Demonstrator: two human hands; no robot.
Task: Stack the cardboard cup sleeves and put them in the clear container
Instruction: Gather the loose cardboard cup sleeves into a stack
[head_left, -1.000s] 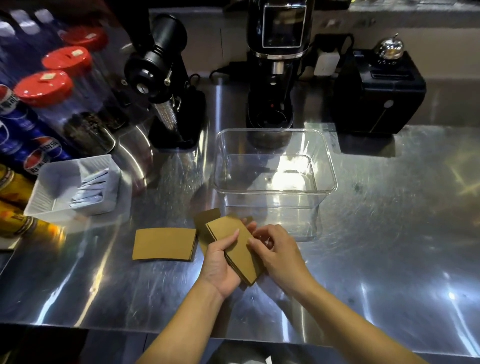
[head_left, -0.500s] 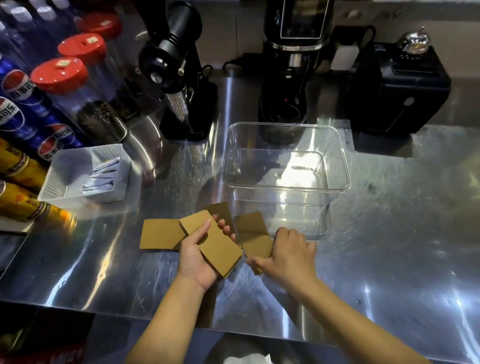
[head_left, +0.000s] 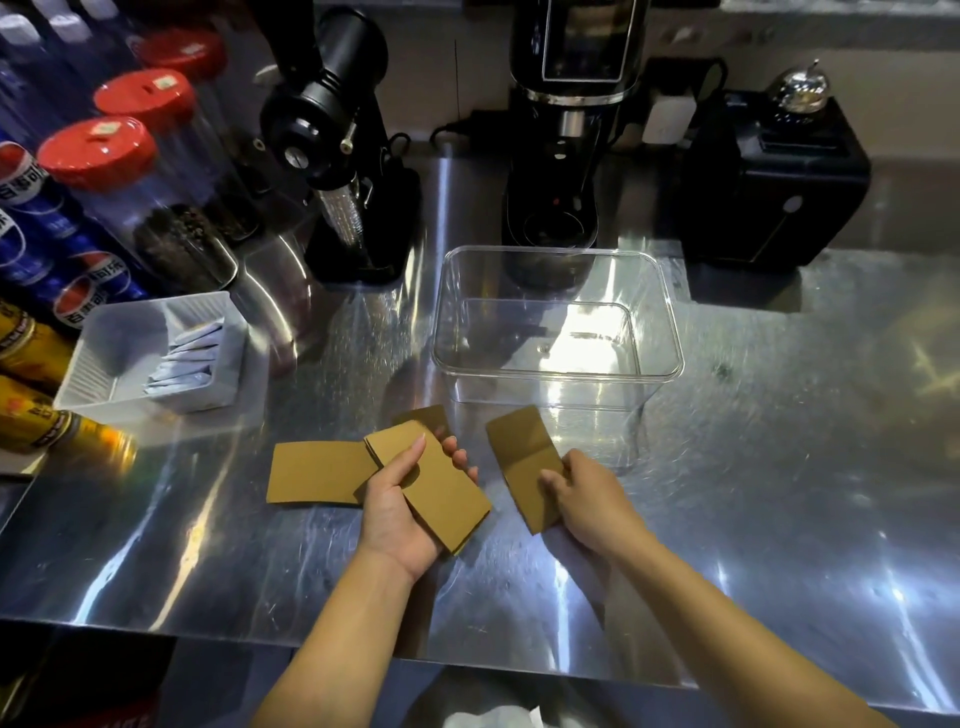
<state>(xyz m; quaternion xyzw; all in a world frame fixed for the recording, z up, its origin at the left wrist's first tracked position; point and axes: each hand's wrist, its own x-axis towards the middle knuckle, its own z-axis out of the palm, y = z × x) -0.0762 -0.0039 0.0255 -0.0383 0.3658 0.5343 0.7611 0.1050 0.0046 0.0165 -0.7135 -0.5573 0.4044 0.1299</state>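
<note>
My left hand (head_left: 402, 501) holds a small stack of flat brown cardboard cup sleeves (head_left: 447, 496) above the steel counter. My right hand (head_left: 584, 496) grips a single sleeve (head_left: 522, 457) by its near end, just in front of the clear container (head_left: 558, 371). The container stands with nothing in it. Another sleeve (head_left: 317, 472) lies flat on the counter left of my left hand. A further sleeve's corner (head_left: 428, 417) shows behind the stack.
A grey tray (head_left: 104, 358) with sachets sits at the left, beside cola bottles (head_left: 47, 244), yellow cans (head_left: 36, 415) and red-lidded jars (head_left: 135, 171). Two black grinders (head_left: 343, 156) (head_left: 563, 130) and a black box (head_left: 774, 182) stand behind the container.
My hands have separated. The right hand drew one sleeve away to the right, toward the container's front; the left keeps the stack and shifted slightly left.
</note>
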